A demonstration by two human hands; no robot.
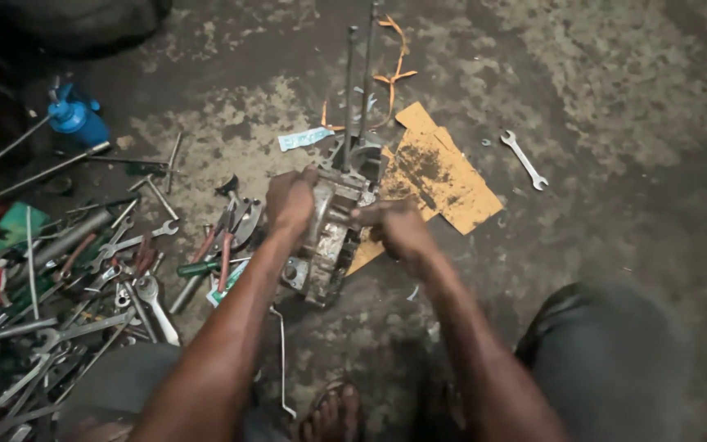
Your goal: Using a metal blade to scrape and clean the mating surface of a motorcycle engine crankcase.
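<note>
Both hands' fingers (pixel 298 193) around an engine casing (pixel 330 237), left (pixel 290 200), right (pixel 398 229).

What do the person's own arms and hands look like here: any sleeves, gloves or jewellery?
Both arms are bare along their whole visible length, with no sleeves. The left hand and right hand are ungloved. No watch, ring or bracelet shows, though the picture is dim and slightly blurred.

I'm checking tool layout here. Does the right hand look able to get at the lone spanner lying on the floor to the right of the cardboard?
Probably yes. The spanner lies alone on bare floor with nothing over it, but the right hand is gripping the engine casing and would have to let go first.
</note>
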